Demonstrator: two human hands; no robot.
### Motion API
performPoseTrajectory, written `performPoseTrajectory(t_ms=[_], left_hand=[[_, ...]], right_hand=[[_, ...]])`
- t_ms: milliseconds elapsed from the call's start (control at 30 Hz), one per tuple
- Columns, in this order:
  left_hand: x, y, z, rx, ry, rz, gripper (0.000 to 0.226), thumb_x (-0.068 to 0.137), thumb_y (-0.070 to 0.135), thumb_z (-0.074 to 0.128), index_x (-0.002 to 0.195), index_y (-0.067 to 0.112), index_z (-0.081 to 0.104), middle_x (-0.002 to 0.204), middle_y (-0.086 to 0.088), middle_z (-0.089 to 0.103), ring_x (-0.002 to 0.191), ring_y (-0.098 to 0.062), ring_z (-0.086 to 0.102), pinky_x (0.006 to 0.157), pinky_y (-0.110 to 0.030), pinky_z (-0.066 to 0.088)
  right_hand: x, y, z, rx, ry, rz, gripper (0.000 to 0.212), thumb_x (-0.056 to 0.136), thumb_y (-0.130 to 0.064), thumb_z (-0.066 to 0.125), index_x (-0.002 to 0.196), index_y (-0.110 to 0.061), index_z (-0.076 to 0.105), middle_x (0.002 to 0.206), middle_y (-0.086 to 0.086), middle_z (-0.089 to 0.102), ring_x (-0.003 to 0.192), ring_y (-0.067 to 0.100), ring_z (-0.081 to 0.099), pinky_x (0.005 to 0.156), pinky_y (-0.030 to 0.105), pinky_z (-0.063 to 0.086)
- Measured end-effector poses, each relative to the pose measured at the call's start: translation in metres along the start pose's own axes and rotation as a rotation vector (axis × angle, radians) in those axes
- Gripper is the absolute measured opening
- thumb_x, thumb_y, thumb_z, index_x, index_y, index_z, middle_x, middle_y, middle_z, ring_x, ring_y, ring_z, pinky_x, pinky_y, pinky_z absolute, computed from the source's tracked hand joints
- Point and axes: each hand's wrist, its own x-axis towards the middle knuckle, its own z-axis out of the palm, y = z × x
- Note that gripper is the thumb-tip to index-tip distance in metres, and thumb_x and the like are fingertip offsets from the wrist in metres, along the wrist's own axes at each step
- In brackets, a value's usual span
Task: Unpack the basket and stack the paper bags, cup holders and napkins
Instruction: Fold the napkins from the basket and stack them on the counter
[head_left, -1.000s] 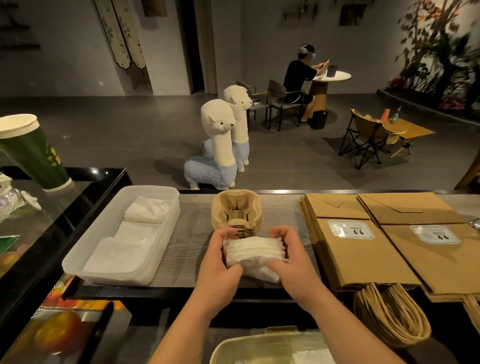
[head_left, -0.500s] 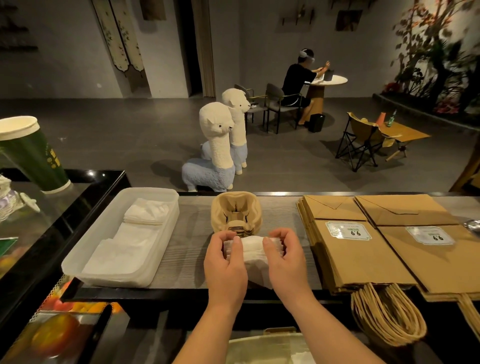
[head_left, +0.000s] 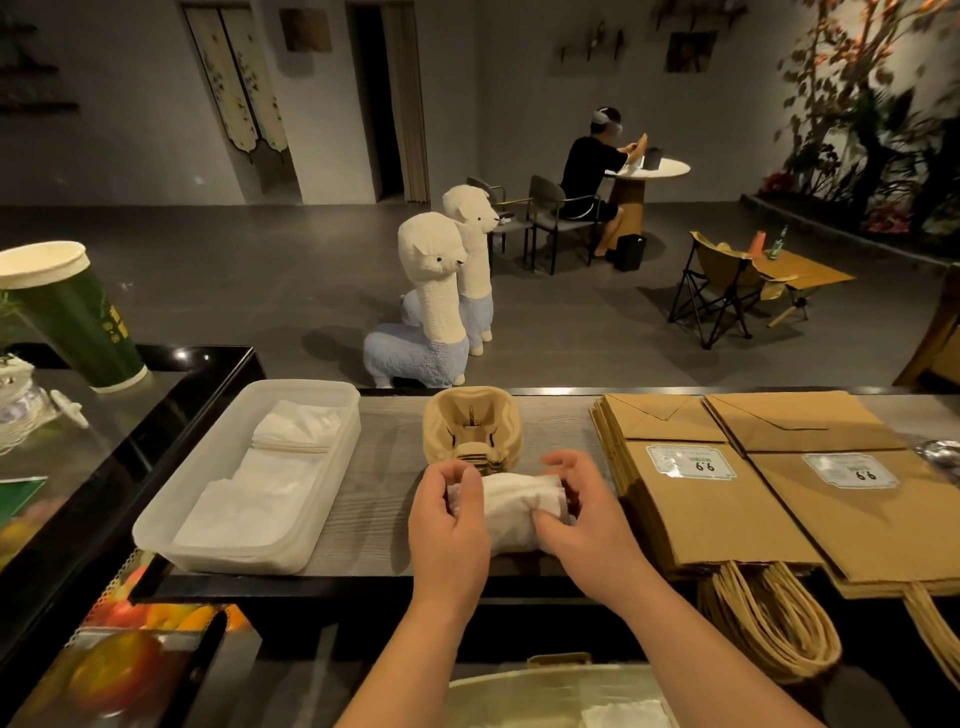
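A white bundle of napkins (head_left: 514, 506) rests on the wooden counter (head_left: 384, 467), gripped on its left end by my left hand (head_left: 449, 525) and on its right end by my right hand (head_left: 582, 514). Just behind it stands a stack of beige cup holders (head_left: 470, 428). To the left, a translucent plastic bin (head_left: 223, 540) holds more folded napkins (head_left: 291, 431). Two stacks of brown paper bags (head_left: 696, 488) (head_left: 852, 483) lie flat on the right, their twine handles hanging over the front edge. The pale basket rim (head_left: 519, 680) shows at the bottom, with a napkin inside.
A tall green paper cup (head_left: 78, 322) stands on the black glass case at the left. Beyond the counter are two alpaca figures (head_left: 431, 306), a folding chair and table, and a seated person at a round table.
Both hands have closed in on the napkin bundle, pressing it narrower and setting it lower on the counter in front of the cup holders. My view has tilted slightly.
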Motion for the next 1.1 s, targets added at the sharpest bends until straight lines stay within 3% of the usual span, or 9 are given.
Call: performPoseTrajectory(t_ms=[100,200,267,433,600,733,800,967,1100], left_hand=[[-0.001,0.008,-0.019,0.075,-0.258,-0.004,0.027,0.092,0.03,0.074,0.113,0.04,0.061,0.108,0.01,0.063,0.098,-0.01,0.062,0.079,-0.021,0.052],[-0.003,0.02,-0.035,0.153,-0.546,-0.084,0.059,0.077,0.034,0.083,0.129,0.041,0.057,0.113,0.013,0.064,0.098,-0.003,0.065,0.086,-0.027,0.057],[-0.006,0.027,-0.038,0.194,-0.627,-0.142,0.05,0.078,0.028,0.081,0.125,0.037,0.063,0.111,0.011,0.072,0.101,-0.01,0.069,0.091,-0.037,0.06],[-0.025,0.029,-0.037,0.003,-0.576,-0.359,0.03,0.087,0.007,0.073,0.116,0.015,0.069,0.109,-0.009,0.077,0.105,-0.029,0.072,0.095,-0.046,0.057],[-0.049,0.027,-0.033,-0.351,-0.28,-0.499,0.027,0.092,0.001,0.067,0.118,0.011,0.064,0.105,-0.013,0.078,0.097,-0.034,0.075,0.077,-0.042,0.061],[-0.055,0.021,-0.03,-0.464,-0.145,-0.484,0.028,0.093,0.004,0.067,0.119,0.014,0.064,0.109,-0.011,0.077,0.102,-0.033,0.074,0.08,-0.042,0.058],[-0.051,0.019,-0.034,-0.482,-0.176,-0.456,0.04,0.086,0.007,0.074,0.124,0.015,0.064,0.115,-0.013,0.075,0.105,-0.034,0.072,0.08,-0.042,0.057],[-0.021,0.016,-0.055,-0.32,-0.215,-0.256,0.053,0.071,0.01,0.079,0.12,0.017,0.06,0.118,-0.011,0.072,0.106,-0.027,0.07,0.091,-0.044,0.058],[-0.002,0.015,-0.064,0.082,-0.434,-0.025,0.062,0.083,-0.004,0.072,0.125,0.037,0.052,0.108,0.016,0.068,0.102,-0.004,0.066,0.088,-0.02,0.054]], right_hand=[[0.002,-0.011,-0.012,-0.043,-0.069,0.007,0.057,0.088,-0.001,0.066,0.127,-0.036,0.045,0.11,-0.001,0.064,0.093,0.014,0.067,0.076,0.031,0.061],[0.001,-0.027,-0.026,-0.114,-0.164,-0.028,0.06,0.087,-0.001,0.066,0.129,-0.037,0.046,0.104,-0.005,0.067,0.088,0.011,0.067,0.076,0.028,0.057],[0.0,-0.039,-0.03,-0.131,-0.217,-0.046,0.063,0.085,0.002,0.066,0.128,-0.04,0.047,0.101,-0.007,0.068,0.092,0.014,0.067,0.082,0.032,0.059],[-0.007,-0.049,-0.024,-0.031,-0.161,0.046,0.065,0.083,-0.005,0.076,0.133,-0.038,0.048,0.116,-0.003,0.063,0.102,0.02,0.067,0.087,0.044,0.06],[-0.039,-0.029,0.001,0.346,-0.094,0.392,0.081,0.076,-0.027,0.087,0.136,-0.044,0.036,0.125,0.005,0.065,0.107,0.025,0.07,0.089,0.044,0.059],[-0.051,-0.019,0.014,0.438,-0.071,0.418,0.063,0.083,-0.005,0.08,0.13,-0.029,0.046,0.118,0.012,0.071,0.098,0.025,0.075,0.086,0.039,0.061],[-0.045,-0.019,0.01,0.295,-0.044,0.342,0.062,0.083,-0.001,0.077,0.129,-0.031,0.048,0.116,0.005,0.072,0.099,0.02,0.074,0.092,0.04,0.059],[-0.021,-0.036,-0.015,-0.112,-0.184,0.095,0.057,0.083,0.0,0.07,0.121,-0.037,0.048,0.112,-0.01,0.067,0.094,0.011,0.068,0.084,0.031,0.06],[-0.005,-0.031,-0.015,-0.211,-0.23,0.034,0.06,0.082,0.004,0.066,0.117,-0.042,0.05,0.108,-0.008,0.063,0.093,0.015,0.064,0.081,0.034,0.058]])
